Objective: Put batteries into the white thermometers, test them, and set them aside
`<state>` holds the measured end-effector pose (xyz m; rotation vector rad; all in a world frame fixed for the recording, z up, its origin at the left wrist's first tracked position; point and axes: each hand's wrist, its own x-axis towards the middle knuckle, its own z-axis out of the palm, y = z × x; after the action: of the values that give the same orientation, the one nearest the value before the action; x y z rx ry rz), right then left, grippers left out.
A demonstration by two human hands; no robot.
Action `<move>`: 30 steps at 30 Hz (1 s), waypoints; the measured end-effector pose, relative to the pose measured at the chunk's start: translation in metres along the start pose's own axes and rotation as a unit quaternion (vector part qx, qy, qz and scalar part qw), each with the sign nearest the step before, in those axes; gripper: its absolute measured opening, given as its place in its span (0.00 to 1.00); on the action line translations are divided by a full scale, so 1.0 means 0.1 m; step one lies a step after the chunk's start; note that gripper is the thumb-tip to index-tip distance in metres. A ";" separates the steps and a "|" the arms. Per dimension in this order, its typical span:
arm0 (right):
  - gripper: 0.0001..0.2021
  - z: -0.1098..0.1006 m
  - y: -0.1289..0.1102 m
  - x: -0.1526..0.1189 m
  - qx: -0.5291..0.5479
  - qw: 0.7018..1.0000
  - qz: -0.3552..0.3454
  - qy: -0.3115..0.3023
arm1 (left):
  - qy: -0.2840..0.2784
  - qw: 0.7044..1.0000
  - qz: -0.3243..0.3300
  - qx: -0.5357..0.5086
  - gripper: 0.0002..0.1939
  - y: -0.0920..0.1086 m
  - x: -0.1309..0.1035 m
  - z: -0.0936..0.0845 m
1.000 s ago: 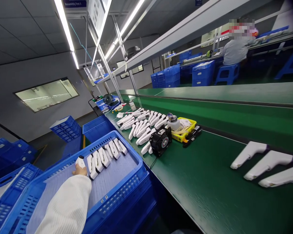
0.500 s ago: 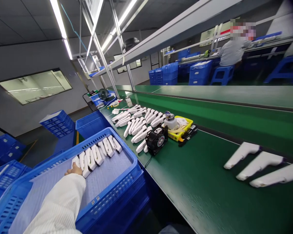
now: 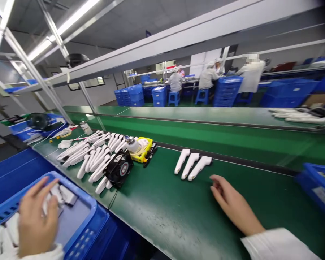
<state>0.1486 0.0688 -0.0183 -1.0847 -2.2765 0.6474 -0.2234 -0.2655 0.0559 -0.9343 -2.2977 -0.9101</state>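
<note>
Three white handle-shaped housings (image 3: pixel 193 166) lie side by side on the green surface, just short of the dark strip that runs along its far side, their long axes parallel and slanted, thick ends toward the near edge and thin ends toward the far right; the right hand (image 3: pixel 231 202) lies flat and empty near them, fingers loosely together and aimed at them, so they look not yet picked up. The left hand (image 3: pixel 35 216) spreads wide over the blue crate (image 3: pixel 82 225) at the near left corner, touching blurred white parts (image 3: pixel 60 193), though a grip cannot be told. Many more housings (image 3: pixel 93 157) wait beside the small black fan (image 3: pixel 118 168).
</note>
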 end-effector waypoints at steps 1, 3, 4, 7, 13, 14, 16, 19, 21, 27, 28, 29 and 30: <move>0.18 0.05 -0.08 0.06 -0.008 1.000 -0.011 -0.005 | -0.003 0.995 0.082 -0.058 0.27 0.36 -0.04 0.15; 0.20 0.13 -0.22 0.17 -0.029 0.999 -0.031 -0.015 | -0.086 0.963 0.163 -0.197 0.22 1.04 -0.14 0.48; 0.19 0.17 -0.27 0.22 -0.035 0.999 -0.030 -0.020 | -0.145 0.943 0.168 -0.248 0.19 1.35 -0.19 0.66; 0.15 0.22 -0.33 0.30 -0.020 1.000 -0.005 -0.012 | -0.324 0.875 0.143 -0.329 0.19 2.02 -0.27 1.24; 0.11 0.10 -0.09 0.18 0.078 0.994 0.046 0.054 | -0.373 0.850 0.084 -0.363 0.11 2.53 -0.20 2.17; 0.12 0.06 -0.02 0.15 0.105 0.991 0.055 0.060 | -0.376 0.845 0.071 -0.373 0.09 2.55 -0.20 2.26; 0.15 -0.01 0.11 0.07 0.162 0.982 0.071 0.069 | -0.374 0.835 0.040 -0.402 0.08 2.55 -0.19 2.38; 0.21 -0.12 0.22 -0.02 0.353 0.925 0.111 0.091 | -0.363 0.811 -0.034 -0.457 0.12 2.49 -0.17 2.47; 0.28 -0.19 0.23 -0.07 0.497 0.852 0.137 0.091 | -0.360 0.781 -0.092 -0.502 0.17 2.46 -0.13 2.46; 0.17 -0.29 0.07 -0.13 0.607 0.783 0.128 0.049 | -0.396 0.644 -0.165 -0.633 0.38 2.70 -0.02 2.13; 0.16 -0.28 0.05 -0.14 0.616 0.776 0.127 0.046 | -0.410 0.622 -0.165 -0.647 0.35 2.78 -0.05 2.05; 0.16 -0.27 0.03 -0.14 0.626 0.769 0.126 0.042 | -0.427 0.596 -0.165 -0.660 0.31 2.85 -0.09 1.98; 0.16 -0.26 0.01 -0.15 0.633 0.763 0.126 0.040 | -0.449 0.566 -0.165 -0.671 0.26 2.92 -0.16 1.92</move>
<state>0.1736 0.0623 -0.0034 -0.6253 -1.0579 1.8066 -0.0328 0.0268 0.0348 -1.8458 -2.0946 -3.1978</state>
